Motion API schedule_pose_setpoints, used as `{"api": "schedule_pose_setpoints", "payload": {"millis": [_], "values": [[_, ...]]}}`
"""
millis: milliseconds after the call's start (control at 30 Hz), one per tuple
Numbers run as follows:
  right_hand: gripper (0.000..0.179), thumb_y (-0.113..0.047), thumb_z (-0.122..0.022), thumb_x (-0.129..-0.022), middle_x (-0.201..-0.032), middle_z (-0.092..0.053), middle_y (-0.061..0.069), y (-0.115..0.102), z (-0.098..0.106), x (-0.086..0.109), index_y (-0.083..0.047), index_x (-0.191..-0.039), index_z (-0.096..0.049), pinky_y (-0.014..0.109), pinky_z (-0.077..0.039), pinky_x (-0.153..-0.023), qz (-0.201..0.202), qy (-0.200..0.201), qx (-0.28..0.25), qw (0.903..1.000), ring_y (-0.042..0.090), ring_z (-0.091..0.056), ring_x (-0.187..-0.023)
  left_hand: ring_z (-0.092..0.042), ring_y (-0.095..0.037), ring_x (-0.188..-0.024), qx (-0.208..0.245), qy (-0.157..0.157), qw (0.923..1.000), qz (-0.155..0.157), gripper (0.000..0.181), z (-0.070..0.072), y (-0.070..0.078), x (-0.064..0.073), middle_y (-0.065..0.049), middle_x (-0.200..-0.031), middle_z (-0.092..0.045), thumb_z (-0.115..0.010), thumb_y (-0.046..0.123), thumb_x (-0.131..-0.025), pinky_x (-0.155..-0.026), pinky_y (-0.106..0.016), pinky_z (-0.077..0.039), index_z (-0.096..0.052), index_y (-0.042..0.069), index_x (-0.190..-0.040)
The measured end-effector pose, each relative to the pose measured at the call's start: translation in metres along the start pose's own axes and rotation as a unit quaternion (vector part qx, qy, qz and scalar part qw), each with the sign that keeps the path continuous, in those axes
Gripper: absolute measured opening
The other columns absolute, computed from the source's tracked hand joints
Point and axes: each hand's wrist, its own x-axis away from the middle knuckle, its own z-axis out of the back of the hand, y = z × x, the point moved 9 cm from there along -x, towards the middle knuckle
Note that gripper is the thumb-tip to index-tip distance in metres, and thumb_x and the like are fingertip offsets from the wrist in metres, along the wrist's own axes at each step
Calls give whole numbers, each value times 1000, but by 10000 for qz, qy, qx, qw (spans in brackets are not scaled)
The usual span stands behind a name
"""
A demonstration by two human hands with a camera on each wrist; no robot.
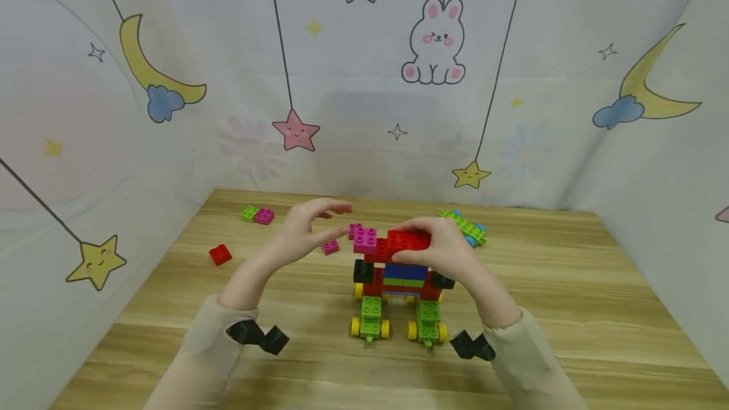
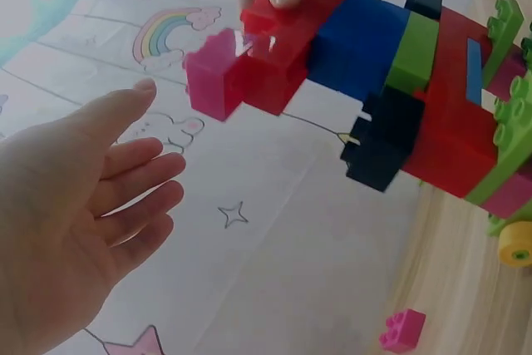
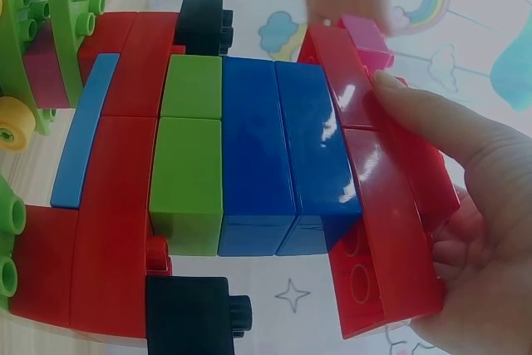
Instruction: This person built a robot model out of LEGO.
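Observation:
A brick-built model (image 1: 404, 277) stands on the table, with red, blue and green layers, a black brick (image 2: 384, 139) at each side and green wheeled bases (image 1: 371, 318) under it. My right hand (image 1: 450, 248) grips the red bricks (image 3: 374, 172) along its top, thumb on the near face and fingers behind. A pink brick (image 1: 365, 241) sits on the left end of that red top. Left of it my left hand (image 1: 304, 229) hovers, thumb and fingers spread apart; in the left wrist view its palm holds nothing.
Loose pink bricks (image 1: 330, 247) lie behind the model at the left. Farther left are a green brick (image 1: 249, 213) beside a pink one (image 1: 264, 216), and a red brick (image 1: 219, 255). A green wheeled base with blue wheels (image 1: 464, 228) lies behind my right hand. A printed curtain (image 1: 364, 163) encloses the table.

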Motion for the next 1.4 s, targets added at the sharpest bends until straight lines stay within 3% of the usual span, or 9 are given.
{"api": "schedule_pose_setpoints", "payload": {"millis": [167, 400, 600, 767, 933, 1100, 1400], "values": [[42, -25, -80, -82, -111, -71, 10, 0, 0, 0, -9, -119, -70, 32, -54, -78, -40, -9, 15, 10000, 19, -63, -89, -59, -34, -117, 119, 246, 9985, 466, 37, 2, -34, 3, -17, -125, -65, -67, 10, -92, -99, -50, -48, -61, 0, -127], [42, -26, -80, -82, -112, -70, 10, 1, 0, 0, -10, -120, -70, 33, -54, -79, -119, -15, 26, 9999, 20, -63, -92, -57, -34, -118, 80, 331, 9960, 830, 42, -4, -75, 7, -17, -127, -64, -68, 15, -92, -102, -51, -46, -59, 2, -131], [42, -25, -80, -82, -112, -70, 10, 1, 0, 0, -9, -119, -70, 32, -54, -78, -74, -3, 18, 10000, 20, -63, -91, -54, -35, -121, 109, 184, 9929, 1167, 48, -17, -112, 11, -18, -131, -61, -70, 13, -90, -103, -52, -43, -56, 1, -134], [42, -25, -80, -82, -112, -70, 10, 0, 0, 0, -9, -119, -70, 32, -54, -78, -55, -2, 6, 10000, 20, -63, -91, -53, -38, -121, 45, 60, 9915, 1297, 53, -27, -136, 15, -21, -132, -59, -73, 10, -87, -101, -53, -44, -53, -2, -135], [42, -25, -80, -82, -112, -71, 10, -1, 0, 0, -8, -119, -70, 32, -55, -79, -21, 12, 38, 10000, 20, -63, -92, -51, -41, -123, 209, -128, 9863, 1633, 59, -38, -160, 20, -24, -134, -56, -76, 11, -85, -103, -54, -43, -51, -6, -136], [41, -24, -80, -82, -112, -71, 10, -2, 1, 1, -8, -119, -70, 32, -55, -78, -24, 20, 26, 10000, 20, -63, -92, -51, -42, -124, 368, -367, 9809, 1873, 64, -50, -176, 22, -26, -135, -54, -78, 12, -83, -105, -53, -43, -49, -8, -137], [42, -25, -80, -82, -113, -71, 10, -1, 1, 0, -9, -119, -70, 32, -55, -79, -71, 22, 61, 10000, 21, -63, -93, -53, -41, -122, 372, -511, 9812, 1825, 66, -62, -182, 21, -27, -133, -55, -80, 10, -80, -105, -52, -44, -49, -10, -135]]}}
